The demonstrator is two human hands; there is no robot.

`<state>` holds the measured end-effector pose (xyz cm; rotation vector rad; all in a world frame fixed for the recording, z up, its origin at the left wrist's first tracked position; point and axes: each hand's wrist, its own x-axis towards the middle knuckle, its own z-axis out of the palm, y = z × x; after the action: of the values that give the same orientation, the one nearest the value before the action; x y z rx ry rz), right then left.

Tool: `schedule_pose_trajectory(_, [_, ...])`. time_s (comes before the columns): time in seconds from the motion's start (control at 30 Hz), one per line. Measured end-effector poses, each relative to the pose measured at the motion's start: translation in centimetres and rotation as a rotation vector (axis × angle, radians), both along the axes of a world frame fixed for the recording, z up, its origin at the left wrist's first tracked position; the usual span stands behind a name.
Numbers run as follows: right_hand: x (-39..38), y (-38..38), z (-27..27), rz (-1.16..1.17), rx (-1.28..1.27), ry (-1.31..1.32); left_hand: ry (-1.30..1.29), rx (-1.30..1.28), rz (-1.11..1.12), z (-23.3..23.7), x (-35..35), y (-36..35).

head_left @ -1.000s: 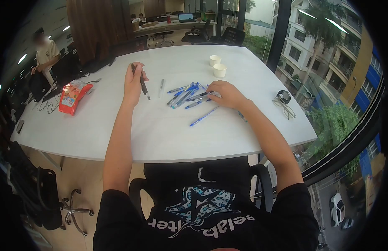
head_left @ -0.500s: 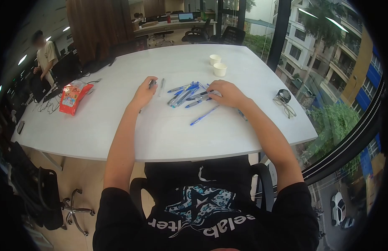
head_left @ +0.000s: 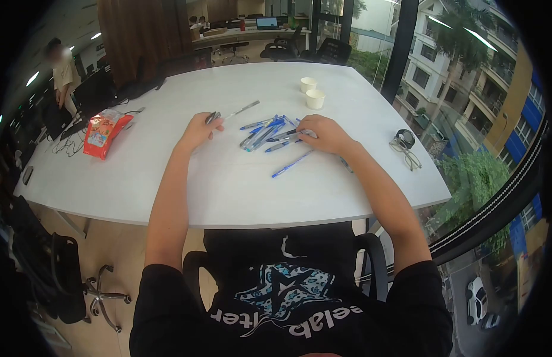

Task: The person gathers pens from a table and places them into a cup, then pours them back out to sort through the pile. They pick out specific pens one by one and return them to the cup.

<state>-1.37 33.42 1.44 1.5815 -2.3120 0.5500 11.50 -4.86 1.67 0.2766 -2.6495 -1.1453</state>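
Observation:
My left hand (head_left: 198, 130) is closed around dark pens (head_left: 212, 117), left of the pile. A grey pen (head_left: 242, 110) slants up and right from its fingertips; whether the fingers grip it is unclear. Several blue and clear pens (head_left: 265, 132) lie in a loose pile at the middle of the table. My right hand (head_left: 325, 134) rests at the pile's right side, its fingers closed on a dark pen (head_left: 285, 136). One blue pen (head_left: 292, 164) lies apart, nearer me. Another pen (head_left: 345, 165) is partly hidden beside my right forearm.
Two white paper cups (head_left: 315, 99) stand behind the pile on the white table (head_left: 258, 202). A red snack bag (head_left: 102, 135) and cables are at left. Eyeglasses (head_left: 409, 156) and a watch (head_left: 404, 138) lie at right. A person (head_left: 65, 77) stands at the far left.
My left hand has shifted slightly left. The grey pen beside it has turned from nearly upright in view to a rightward slant. My right hand has hardly moved.

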Motion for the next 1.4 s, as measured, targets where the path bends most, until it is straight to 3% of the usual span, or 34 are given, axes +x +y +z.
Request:
schedule_pose_trajectory(0.07, [-0.1, 0.0, 0.0, 0.004, 0.005, -0.003, 0.217, 0.221, -0.019, 0.7, 0.7, 0.2])
schedule_pose_trajectory(0.1, [0.0, 0.0, 0.0, 0.008, 0.005, 0.000, 0.220, 0.220, -0.016, 1.2, 1.0, 0.5])
schedule_pose_trajectory(0.17, [0.1, 0.0, 0.0, 0.002, -0.014, 0.017, 0.358, 0.529, -0.053, 2.1, 1.3, 1.2])
schedule_pose_trajectory(0.2, [0.3, -0.2, 0.0, 0.005, -0.013, 0.020, 0.363, 0.529, -0.051, 2.2, 1.4, 1.3])
schedule_pose_trajectory(0.27, [0.5, -1.1, 0.0, -0.024, -0.145, -0.149, 0.413, 0.645, -0.139, 2.2, 1.3, 1.6])
schedule_pose_trajectory(0.3, [1.2, -2.1, 0.6, -0.019, -0.139, -0.138, 0.426, 0.649, -0.137, 2.2, 1.2, 2.2])
schedule_pose_trajectory(0.37, [3.5, -5.3, 2.8, 0.052, -0.463, -0.535, 0.427, 0.717, -0.190, 2.6, 1.0, 4.0])
schedule_pose_trajectory(0.57, [5.0, -12.4, 5.2, 0.301, -0.656, -0.780, 0.324, 0.639, -0.283, 3.5, 1.8, 7.0])
schedule_pose_trajectory(0.73, [6.3, -14.2, 4.5, 0.171, -0.559, -0.609, 0.198, 0.514, -0.341, 3.1, 2.0, 6.8])
schedule_pose_trajectory(0.83, [6.4, -14.5, 4.3, 0.078, -0.479, -0.581, 0.270, 0.424, -0.355, 1.8, 1.4, 6.2])
schedule_pose_trajectory(0.97, [5.9, -14.2, 4.6, 0.116, -0.548, -0.561, 0.287, 0.570, -0.391, 1.0, 0.6, 5.9])
schedule_pose_trajectory(1.03, [5.2, -13.5, 4.8, 0.099, -0.549, -0.559, 0.382, 0.815, -0.404, 1.5, 0.9, 6.4])
schedule_pose_trajectory(1.13, [4.3, -11.7, 5.2, 0.037, -0.518, -0.569, 0.543, 0.881, -0.396, 2.4, 1.2, 6.6])
schedule_pose_trajectory(1.4, [3.5, -7.1, 5.9, -0.079, -0.470, -0.495, 0.483, 0.693, -0.336, 0.1, 0.3, 5.7])
